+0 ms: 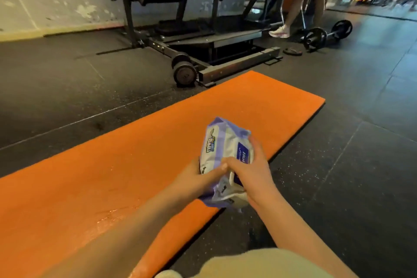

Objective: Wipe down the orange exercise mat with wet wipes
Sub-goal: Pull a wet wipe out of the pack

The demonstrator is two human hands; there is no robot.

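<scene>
- Head view, centre of frame: wet wipes pack (pixel 222 153) held just above the right edge of the orange mat (pixel 112 176).
- Left hand (pixel 198 178) clasped round the pack's near-left side from beneath. Right hand (pixel 248 171) curled over the top by the blue label flap (pixel 242 153), thumb at its edge. No wipe out yet.
- Mat: lies diagonally from lower left to centre right on the black speckled rubber floor (pixel 338 165). Long flat rectangle, rounded far corner, matte foam-like face, glossy wet-looking streaks (pixel 112 214) at lower left.
- Pack: soft crinkled film, white and purple, sagging at the near end.
- Risk: slick film likely to slip if the flap is tugged against a loose left grip; several wipes liable to come out clumped.
- Risk: damp patches probably slippery under knees or palms.
- Upper frame: steel weight machine (pixel 180 29), barbell (pixel 327 34), another person's legs (pixel 302 7) at upper right; only the machine's foot near the mat.
</scene>
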